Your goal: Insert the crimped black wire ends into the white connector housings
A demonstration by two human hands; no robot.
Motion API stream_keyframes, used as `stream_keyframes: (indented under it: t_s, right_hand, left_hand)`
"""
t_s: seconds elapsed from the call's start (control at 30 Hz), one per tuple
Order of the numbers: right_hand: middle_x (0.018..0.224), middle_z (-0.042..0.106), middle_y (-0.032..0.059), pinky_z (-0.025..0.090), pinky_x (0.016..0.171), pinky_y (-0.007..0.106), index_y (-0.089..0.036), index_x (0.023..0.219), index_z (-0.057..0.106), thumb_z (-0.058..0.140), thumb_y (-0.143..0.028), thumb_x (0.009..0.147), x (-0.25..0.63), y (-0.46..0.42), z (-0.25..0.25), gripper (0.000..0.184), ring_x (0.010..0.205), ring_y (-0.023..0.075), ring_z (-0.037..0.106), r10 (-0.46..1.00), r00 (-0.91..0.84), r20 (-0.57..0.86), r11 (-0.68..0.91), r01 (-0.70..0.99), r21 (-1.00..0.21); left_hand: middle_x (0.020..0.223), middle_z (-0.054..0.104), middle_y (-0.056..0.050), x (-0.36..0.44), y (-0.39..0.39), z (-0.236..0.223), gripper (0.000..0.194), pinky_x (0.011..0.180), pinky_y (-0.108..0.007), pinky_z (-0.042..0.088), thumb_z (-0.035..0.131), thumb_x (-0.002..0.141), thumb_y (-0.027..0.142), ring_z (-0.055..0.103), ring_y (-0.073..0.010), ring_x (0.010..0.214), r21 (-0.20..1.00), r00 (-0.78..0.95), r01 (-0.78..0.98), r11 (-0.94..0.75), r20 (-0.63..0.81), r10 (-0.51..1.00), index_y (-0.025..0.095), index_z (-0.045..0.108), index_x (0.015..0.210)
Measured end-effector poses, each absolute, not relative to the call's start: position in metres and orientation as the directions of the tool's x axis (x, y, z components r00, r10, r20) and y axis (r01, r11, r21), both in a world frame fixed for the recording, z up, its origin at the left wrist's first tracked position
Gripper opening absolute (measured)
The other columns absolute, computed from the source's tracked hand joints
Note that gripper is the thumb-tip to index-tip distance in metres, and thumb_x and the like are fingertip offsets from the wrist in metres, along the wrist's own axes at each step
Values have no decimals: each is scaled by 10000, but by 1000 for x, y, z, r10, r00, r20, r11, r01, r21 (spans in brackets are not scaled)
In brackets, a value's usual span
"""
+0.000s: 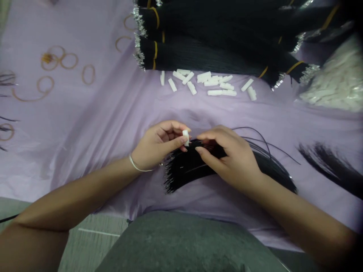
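My left hand [159, 145] pinches a small white plastic connector [186, 137] between thumb and fingertips. My right hand [229, 156] is closed in a pinch just right of the connector, holding thin black wires at its opening. Under both hands lies a loose bundle of black wires [184, 170] with metal-tipped ends fanned toward the lower left, on a lilac cloth [99, 124]. A few single wires arc out to the right past my right wrist.
Several white connectors [210, 84] lie scattered ahead. Behind them are stacked black wire bundles [215, 45] bound with yellow bands. A clear bag of white connectors [334, 83] sits far right, rubber bands [59, 60] far left, another wire bundle [331, 166] at right.
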State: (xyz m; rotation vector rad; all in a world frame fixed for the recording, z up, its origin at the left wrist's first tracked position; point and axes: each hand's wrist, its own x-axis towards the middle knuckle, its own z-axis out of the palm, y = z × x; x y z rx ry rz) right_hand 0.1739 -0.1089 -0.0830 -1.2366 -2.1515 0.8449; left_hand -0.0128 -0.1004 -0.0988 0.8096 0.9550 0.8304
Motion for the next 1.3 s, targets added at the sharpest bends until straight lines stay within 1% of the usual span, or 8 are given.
stream_keyframes:
  t_s: [0.07, 0.13, 0.27, 0.5, 0.7, 0.93, 1.17, 1.3]
  right_hand:
    - [921, 581, 78, 439, 769, 326, -160, 929, 605, 581, -190, 806, 174, -114, -78, 129, 876, 174, 531, 859, -454, 236, 488, 589, -644]
    - [903, 574, 68, 431, 762, 327, -165, 878, 612, 570, -171, 813, 172, -120, -75, 77, 854, 170, 510, 775, -579, 254, 594, 531, -604]
    - [840, 581, 54, 424, 700, 309, -142, 846, 638, 533, -131, 838, 164, -130, -77, 106, 774, 159, 476, 551, -827, 111, 698, 384, -604]
    - [847, 599, 70, 409, 719, 323, -128, 859, 672, 535, -157, 851, 157, -138, -85, 140, 789, 178, 466, 474, -880, 10, 727, 386, -568]
    - [853, 595, 68, 383, 718, 326, -131, 862, 668, 514, -160, 866, 155, -142, -84, 157, 793, 181, 455, 489, -872, -17, 717, 413, -562]
    - [872, 567, 70, 362, 692, 338, -129, 829, 623, 520, -131, 850, 151, -145, -80, 105, 793, 195, 434, 480, -865, -146, 715, 482, -506]
    - [852, 577, 59, 352, 704, 333, -145, 791, 628, 512, -156, 863, 155, -147, -88, 137, 785, 180, 445, 535, -844, -39, 679, 458, -574]
    - [846, 583, 64, 371, 717, 344, -140, 814, 643, 538, -220, 856, 152, -148, -89, 139, 789, 189, 459, 570, -821, -43, 627, 468, -623]
  left_hand:
    - [740, 611, 11, -14, -100, -102, 125, 564, -119, 522, 642, 735, 92, 592, -31, 592, 851, 336, -278, 446, -349, 875, 94, 584, 846]
    - [735, 619, 6, -14, -100, -104, 132, 564, -121, 522, 642, 736, 94, 590, -33, 596, 845, 329, -299, 444, -345, 879, 95, 585, 855]
    - [705, 622, 1, -14, -100, -105, 134, 573, -140, 529, 637, 740, 100, 592, -44, 598, 850, 329, -319, 420, -317, 890, 92, 584, 863]
    - [695, 618, -1, -14, -100, -105, 147, 578, -157, 532, 644, 733, 113, 588, -49, 595, 844, 327, -327, 425, -321, 889, 91, 581, 864]
    - [703, 617, 0, -15, -100, -106, 148, 584, -155, 529, 641, 736, 115, 589, -47, 595, 848, 335, -319, 423, -316, 888, 92, 579, 869]
    - [720, 616, 1, -16, -100, -106, 154, 599, -159, 527, 647, 744, 140, 586, -45, 604, 858, 346, -289, 424, -319, 882, 104, 582, 879]
    - [685, 609, 7, -15, -101, -107, 176, 589, -157, 514, 664, 732, 161, 587, -48, 592, 838, 375, -326, 438, -311, 874, 101, 573, 870]
    - [695, 612, 4, -16, -101, -108, 159, 587, -148, 515, 652, 744, 151, 590, -44, 598, 831, 383, -337, 443, -309, 871, 98, 574, 872]
